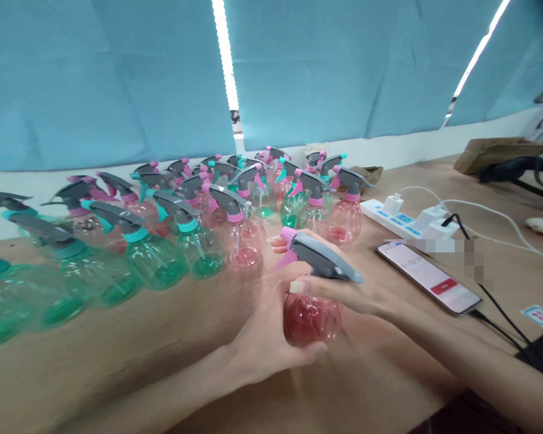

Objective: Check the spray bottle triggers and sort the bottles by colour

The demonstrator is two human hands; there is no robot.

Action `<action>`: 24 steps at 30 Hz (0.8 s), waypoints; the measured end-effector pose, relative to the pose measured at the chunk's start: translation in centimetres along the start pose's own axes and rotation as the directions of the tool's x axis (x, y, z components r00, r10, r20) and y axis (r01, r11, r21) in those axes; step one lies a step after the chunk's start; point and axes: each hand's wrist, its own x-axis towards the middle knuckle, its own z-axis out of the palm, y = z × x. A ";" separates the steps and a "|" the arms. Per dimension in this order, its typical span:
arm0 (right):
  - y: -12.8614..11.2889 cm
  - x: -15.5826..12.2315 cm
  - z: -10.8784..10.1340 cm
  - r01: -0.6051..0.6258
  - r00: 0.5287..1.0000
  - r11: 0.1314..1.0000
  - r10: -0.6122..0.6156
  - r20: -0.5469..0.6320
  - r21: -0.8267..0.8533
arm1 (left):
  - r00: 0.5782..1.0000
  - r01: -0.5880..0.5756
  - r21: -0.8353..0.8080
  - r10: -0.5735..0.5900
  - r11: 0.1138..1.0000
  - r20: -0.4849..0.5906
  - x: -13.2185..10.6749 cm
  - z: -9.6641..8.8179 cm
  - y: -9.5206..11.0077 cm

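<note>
A pink spray bottle (314,316) with a grey and pink trigger head (319,254) stands upright in front of me, between both hands. My left hand (266,322) is curved around its body from the left, with the thumb across the near side. My right hand (339,290) closes around the neck just under the trigger head; some of its fingers are hidden behind the bottle. Beyond my hands stands another pink spray bottle (244,244), and to its left a green spray bottle (201,250).
Several more green and pink spray bottles crowd the left and back of the brown table (163,337). On the right lie a phone (428,277), a white power strip (389,220) with plugs, and cables. A cardboard box (493,154) sits at the far right. Blue curtains (117,78) hang behind.
</note>
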 end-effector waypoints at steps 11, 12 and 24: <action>-0.5 0.0 0.7 0.113 0.989 0.982 -0.126 -0.077 -0.150 | 0.992 -0.070 -0.008 0.071 0.998 0.102 0.4 -0.9 0.2; -0.6 0.0 0.7 0.102 0.987 0.979 -0.123 -0.107 -0.178 | 0.992 -0.071 0.023 0.068 0.997 0.110 0.3 -1.0 -0.1; 0.9 3.1 0.9 0.130 0.989 0.985 -0.137 -0.060 -0.109 | 0.976 0.009 0.530 -0.123 0.848 0.180 -3.9 -4.7 -4.5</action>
